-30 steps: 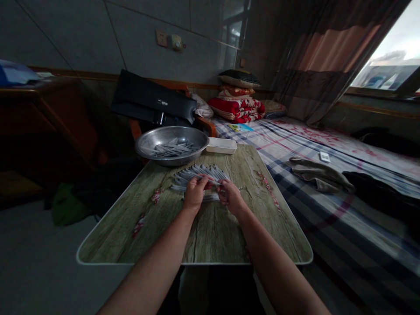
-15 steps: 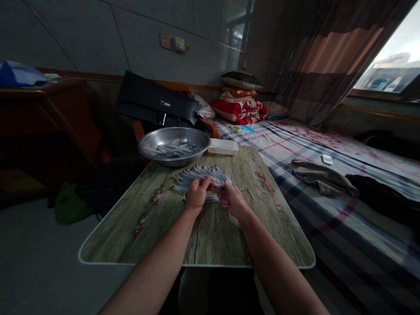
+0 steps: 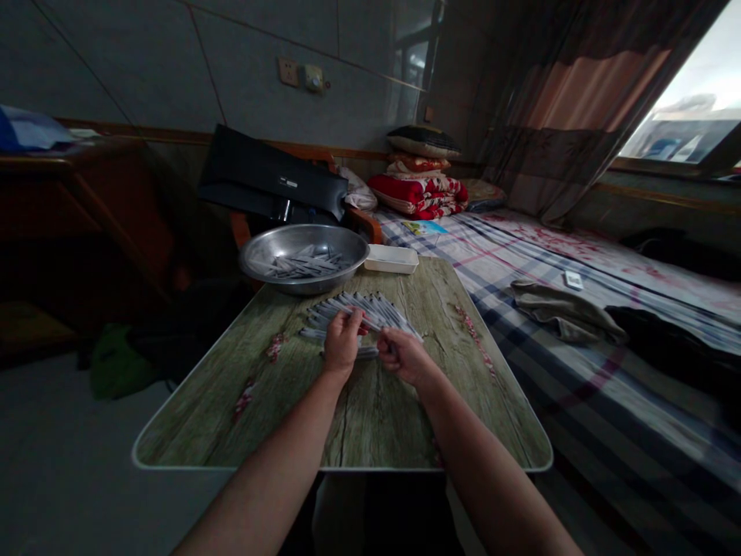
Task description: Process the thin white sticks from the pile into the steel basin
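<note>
My left hand (image 3: pixel 340 344) is closed in a pinch just in front of a fanned row of slim translucent pens (image 3: pixel 370 306) with dark ends. Beside it on the right, my right hand (image 3: pixel 407 357) is closed, fingers curled in and knuckles up. A small gap separates the two hands. Whatever sits between the fingers of either hand is too small and blurred to make out. A few more pens (image 3: pixel 367 353) lie between the hands, partly covered by them. Beyond the row, a steel basin (image 3: pixel 255 270) holds many similar pens.
A white plastic tray (image 3: pixel 399 269) stands right of the basin on the wood-patterned table (image 3: pixel 278 432). Along the right runs a bed with a plaid sheet (image 3: pixel 492 262), carrying a grey cloth (image 3: pixel 556 313) and a phone-like white object (image 3: pixel 573 279). A black monitor-like panel (image 3: pixel 272 177) leans behind the basin.
My hands have drawn slightly apart; before, their fingertips nearly met over the pens. The right hand has turned and curled in more. The whole view has shifted a little.
</note>
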`<state>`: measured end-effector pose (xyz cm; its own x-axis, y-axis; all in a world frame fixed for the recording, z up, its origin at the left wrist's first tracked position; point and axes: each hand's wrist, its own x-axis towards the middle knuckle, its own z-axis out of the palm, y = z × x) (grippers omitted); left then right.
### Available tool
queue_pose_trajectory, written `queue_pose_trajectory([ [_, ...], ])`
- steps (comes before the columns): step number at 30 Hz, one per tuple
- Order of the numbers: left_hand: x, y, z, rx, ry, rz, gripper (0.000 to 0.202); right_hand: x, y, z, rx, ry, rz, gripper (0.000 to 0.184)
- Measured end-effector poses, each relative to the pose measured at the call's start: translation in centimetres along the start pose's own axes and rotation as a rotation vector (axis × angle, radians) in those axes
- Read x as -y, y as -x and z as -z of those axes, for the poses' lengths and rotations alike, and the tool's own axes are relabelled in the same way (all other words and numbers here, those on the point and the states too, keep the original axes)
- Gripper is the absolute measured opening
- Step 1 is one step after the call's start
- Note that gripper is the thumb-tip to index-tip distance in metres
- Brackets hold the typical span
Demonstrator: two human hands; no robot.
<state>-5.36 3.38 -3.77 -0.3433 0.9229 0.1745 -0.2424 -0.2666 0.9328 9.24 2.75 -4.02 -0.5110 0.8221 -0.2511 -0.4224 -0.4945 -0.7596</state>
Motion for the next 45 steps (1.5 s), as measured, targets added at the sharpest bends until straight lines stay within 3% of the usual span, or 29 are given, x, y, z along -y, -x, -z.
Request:
queue_pose_trajectory([
  [4,-0.3,-0.8,0.7,-0.162,0.135,-0.026,0.035,-0.1,-0.2,0.5,-0.029,0.039,0.03,0.032],
  [7,-0.9,-1.9,1.6,-0.358,0.343,0.02,0.029,0.6,-0.3,1.2,-0.136,-0.014,0.051,0.033],
  [9,-1.2,-2.2,1.9,-0.405,0.401,0.051,0.025,1.0,-0.2,1.5,-0.206,-0.056,0.101,0.034],
  [11,-1.3,-1.9,1.6,-0.321,0.384,0.094,0.025,1.1,-0.2,1.4,-0.224,-0.064,0.17,0.032],
  [15,-0.9,0.0,-0.1,0.081,0.27,0.267,0.034,0.1,-0.3,0.7,-0.189,0.078,0.238,0.034],
  [17,-0.4,0.8,-0.8,0.169,0.248,0.322,0.037,-0.4,-0.3,0.3,-0.165,0.175,0.227,0.037],
  [20,0.0,1.0,-1.2,0.105,0.318,0.387,0.035,-0.5,-0.2,-0.1,-0.123,0.199,0.193,0.036],
  [23,-0.2,0.4,-0.9,0.059,0.498,0.528,0.03,0.4,0.2,0.0,-0.121,0.035,0.199,0.026],
  [26,-0.5,0.1,-0.7,0.06,0.65,0.703,0.026,1.3,0.3,0.3,-0.178,-0.083,0.339,0.016],
  [31,-0.2,0.8,-1.1,0.109,0.733,0.842,0.028,1.2,-0.1,0.1,-0.303,-0.021,0.567,0.03],
  [34,0.3,1.3,-1.5,0.172,0.722,0.884,0.024,0.6,-0.1,-0.3,-0.347,0.168,0.612,0.028],
  [40,0.5,1.9,-2.1,0.16,0.73,0.937,0.021,-0.7,-0.4,-0.5,-0.438,0.839,0.729,0.023],
  [45,0.8,1.8,-2.0,0.184,0.726,0.886,0.018,-1.3,-1.2,0.5,-0.356,0.938,0.749,0.041],
])
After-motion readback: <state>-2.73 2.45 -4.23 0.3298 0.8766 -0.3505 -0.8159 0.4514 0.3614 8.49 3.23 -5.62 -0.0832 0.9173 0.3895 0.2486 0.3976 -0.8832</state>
